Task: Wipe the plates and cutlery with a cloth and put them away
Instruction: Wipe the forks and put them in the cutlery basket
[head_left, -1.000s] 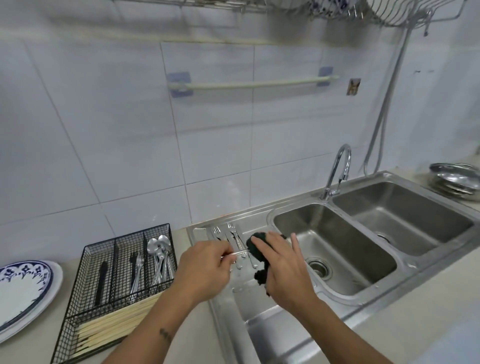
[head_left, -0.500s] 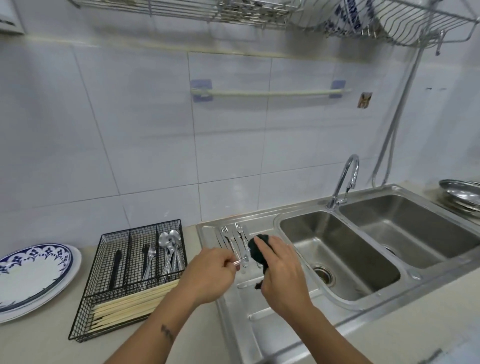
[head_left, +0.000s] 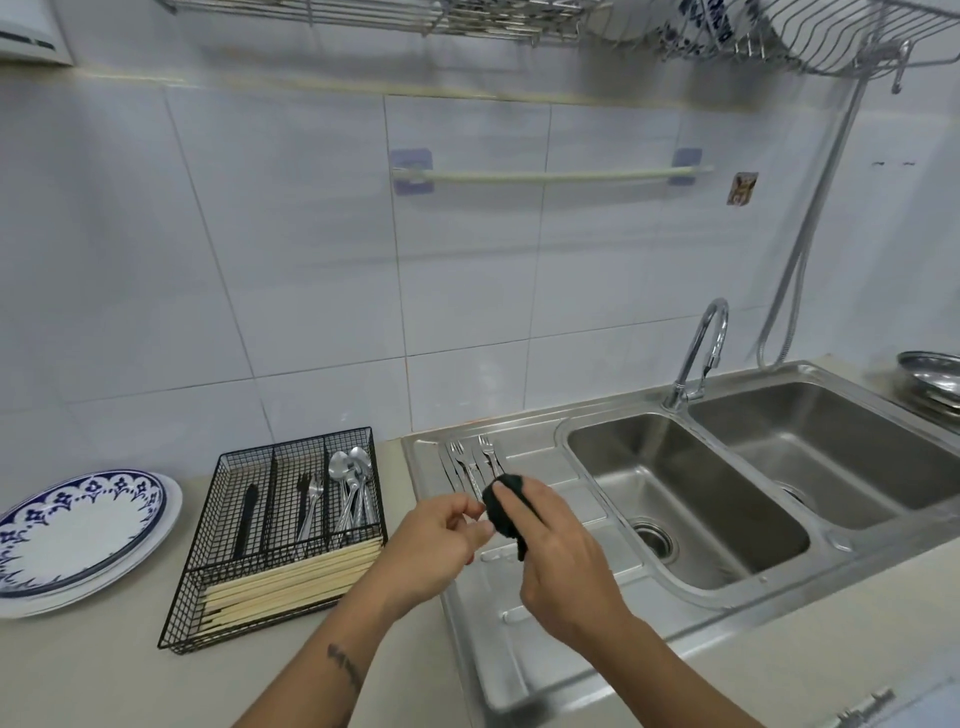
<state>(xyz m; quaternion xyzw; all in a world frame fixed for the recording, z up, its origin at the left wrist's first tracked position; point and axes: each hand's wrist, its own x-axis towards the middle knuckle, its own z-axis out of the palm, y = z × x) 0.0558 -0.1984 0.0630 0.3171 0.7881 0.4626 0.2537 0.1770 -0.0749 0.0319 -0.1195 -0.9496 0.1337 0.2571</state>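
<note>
White-tiled kitchen, steel drainboard (head_left: 545, 613). My right hand (head_left: 558, 564) bunched the dark cloth (head_left: 506, 506) round a fork, left hand (head_left: 436, 545) pinching its handle for grip; other forks (head_left: 470, 462) waited, tray (head_left: 291, 530) close for stowing.

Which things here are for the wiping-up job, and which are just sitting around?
For the job: black cloth in the right hand, left hand, forks on the drainer, wire cutlery tray, blue-patterned plates.

Just there: tap, towel rail, metal bowls.

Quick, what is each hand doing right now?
Left hand: pinching a piece of cutlery; which kind cannot be told.
Right hand: gripping the dark cloth.
</note>
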